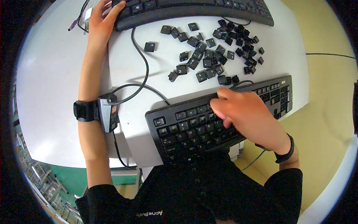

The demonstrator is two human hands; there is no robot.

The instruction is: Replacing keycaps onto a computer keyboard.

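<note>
A black keyboard [173, 127] lies slantwise at the table's near edge, with several keys lacking caps. Over its upper middle my right hand [242, 114] is closed, thumb and fingers pressed together at the keys. Whatever the fingers hold is hidden under the hand. At the far side lies a second black keyboard [194, 11], cut off by the picture's top edge. My left hand [101, 18] grips its left end, the thumb reaching over the top; some fingertips are out of sight. Loose black keycaps [197, 54] are scattered between the two keyboards.
A denser heap of keycaps [242, 41] sits at the right. Black cable [146, 71] loops from the far keyboard across my left forearm. A strapped device [108, 114] is on that forearm. The white table [52, 112] has a rounded left edge; a purple plug [72, 26] lies far left.
</note>
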